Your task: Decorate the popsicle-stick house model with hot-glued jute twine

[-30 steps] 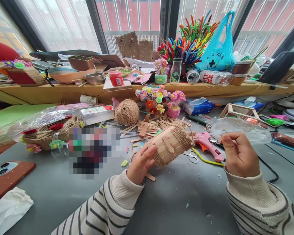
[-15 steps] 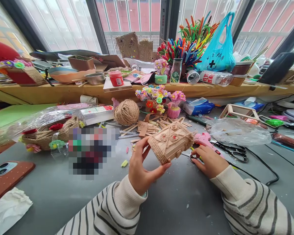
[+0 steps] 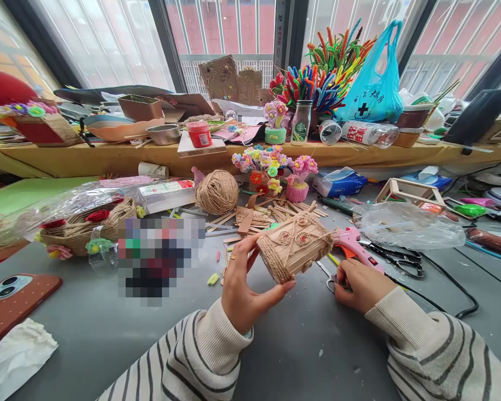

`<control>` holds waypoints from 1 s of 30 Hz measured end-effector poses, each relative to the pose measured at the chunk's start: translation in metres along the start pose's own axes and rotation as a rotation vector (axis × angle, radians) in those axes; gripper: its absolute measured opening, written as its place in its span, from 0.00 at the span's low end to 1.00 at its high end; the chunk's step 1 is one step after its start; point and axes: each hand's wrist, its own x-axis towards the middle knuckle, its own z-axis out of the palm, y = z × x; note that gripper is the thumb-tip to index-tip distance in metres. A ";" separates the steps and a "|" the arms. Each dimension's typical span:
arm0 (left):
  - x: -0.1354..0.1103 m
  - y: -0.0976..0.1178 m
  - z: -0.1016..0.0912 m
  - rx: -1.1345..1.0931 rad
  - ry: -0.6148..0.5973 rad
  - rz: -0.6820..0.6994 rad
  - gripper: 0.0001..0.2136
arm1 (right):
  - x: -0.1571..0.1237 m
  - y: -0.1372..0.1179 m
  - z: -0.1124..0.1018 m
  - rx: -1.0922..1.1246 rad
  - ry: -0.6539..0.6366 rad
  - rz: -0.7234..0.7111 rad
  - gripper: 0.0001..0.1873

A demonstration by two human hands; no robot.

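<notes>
My left hand grips a small wooden-stick pot, tilted on its side above the table. Twine wraps its rim, and twine rosettes with red centres decorate its side. The thumb lies under the near end, with the fingers behind. My right hand is low over the table to the right, fingers curled on the handle of small silver scissors. One finger loop shows, while the fingers partly cover the rest. A pink glue gun lies just beyond this hand.
Loose wooden sticks and a twine ball lie behind the pot. Black scissors, a cable and a clear plastic bag are at right. A phone and crumpled tissue lie at left.
My right hand has shifted slightly right and nearer, its fingers more curled, and more of the small scissors shows. The pot in my left hand has turned a little.
</notes>
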 end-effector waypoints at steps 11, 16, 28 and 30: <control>-0.002 -0.005 0.001 0.147 0.066 0.149 0.32 | -0.004 -0.004 -0.003 -0.040 -0.062 0.192 0.07; -0.001 -0.007 0.002 0.081 0.095 0.102 0.31 | 0.001 -0.002 -0.007 0.002 -0.050 0.251 0.06; -0.002 -0.009 0.001 0.151 0.180 0.145 0.34 | 0.004 -0.007 -0.045 0.537 0.187 0.285 0.21; -0.003 -0.010 0.001 0.172 0.195 0.159 0.34 | 0.003 -0.008 -0.045 0.701 0.113 0.235 0.25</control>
